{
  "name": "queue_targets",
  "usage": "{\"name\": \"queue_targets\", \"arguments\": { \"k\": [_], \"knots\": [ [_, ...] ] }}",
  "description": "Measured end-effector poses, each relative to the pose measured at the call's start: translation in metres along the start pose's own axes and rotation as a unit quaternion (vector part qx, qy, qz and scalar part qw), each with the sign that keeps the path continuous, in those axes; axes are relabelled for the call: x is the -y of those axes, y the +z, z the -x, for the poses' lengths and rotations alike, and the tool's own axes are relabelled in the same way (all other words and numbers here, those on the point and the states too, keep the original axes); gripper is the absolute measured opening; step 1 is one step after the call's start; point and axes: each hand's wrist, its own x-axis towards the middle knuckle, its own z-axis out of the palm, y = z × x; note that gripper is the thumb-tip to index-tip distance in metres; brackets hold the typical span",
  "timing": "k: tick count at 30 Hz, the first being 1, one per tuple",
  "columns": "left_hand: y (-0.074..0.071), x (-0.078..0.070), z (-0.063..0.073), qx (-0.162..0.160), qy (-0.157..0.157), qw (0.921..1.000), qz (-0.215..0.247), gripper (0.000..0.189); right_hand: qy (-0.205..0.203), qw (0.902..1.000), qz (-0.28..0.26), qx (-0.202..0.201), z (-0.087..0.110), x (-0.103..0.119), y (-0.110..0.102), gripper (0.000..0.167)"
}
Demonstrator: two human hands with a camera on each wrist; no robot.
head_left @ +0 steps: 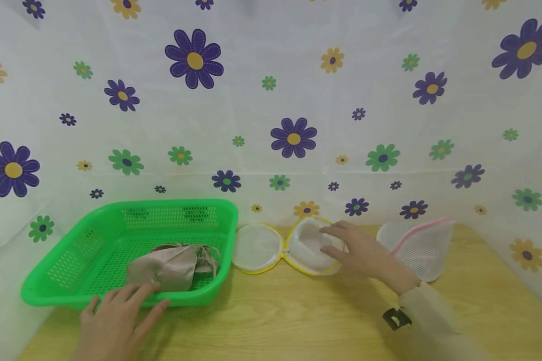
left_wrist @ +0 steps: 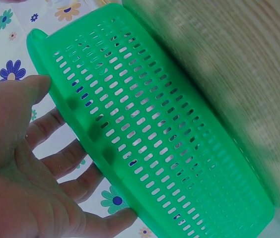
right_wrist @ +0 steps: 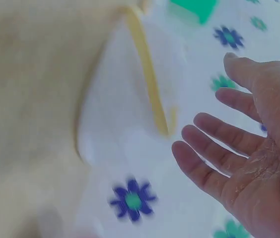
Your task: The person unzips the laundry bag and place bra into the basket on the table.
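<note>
My left hand (head_left: 115, 316) rests at the near rim of a green perforated plastic basket (head_left: 144, 204), fingers over the rim and thumb spread to the right. Inside the basket lies a bunched greyish-pink cloth item (head_left: 164, 268) with thin straps. My right hand (head_left: 361, 250) reaches over an unzipped white mesh laundry bag with yellow edging (head_left: 313, 243), its fingers spread and holding nothing. The bag's round lid (head_left: 258, 248) is folded out flat to the left. In the right wrist view the bag (right_wrist: 125, 94) is blurred, apart from the fingers.
Behind my right forearm stands another white mesh bag with a pink zip edge (head_left: 426, 250). All of this is on a wood-grain table (head_left: 262, 321). A white sheet with printed flowers (head_left: 253, 110) hangs along the back and sides.
</note>
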Motion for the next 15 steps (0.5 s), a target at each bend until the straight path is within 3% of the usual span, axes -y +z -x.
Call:
{"name": "queue_targets", "arguments": {
  "k": [7,15],
  "knots": [
    [0.001,0.0,0.0,-0.002,0.0,1.0,-0.001,0.045,0.024,0.9949,0.069,-0.07,0.027,-0.022,-0.048,0.039],
    [0.002,0.002,0.0,-0.007,0.004,1.0,0.004,0.046,0.029,0.9787,0.127,-0.159,0.051,-0.059,-0.08,0.033]
  ]
}}
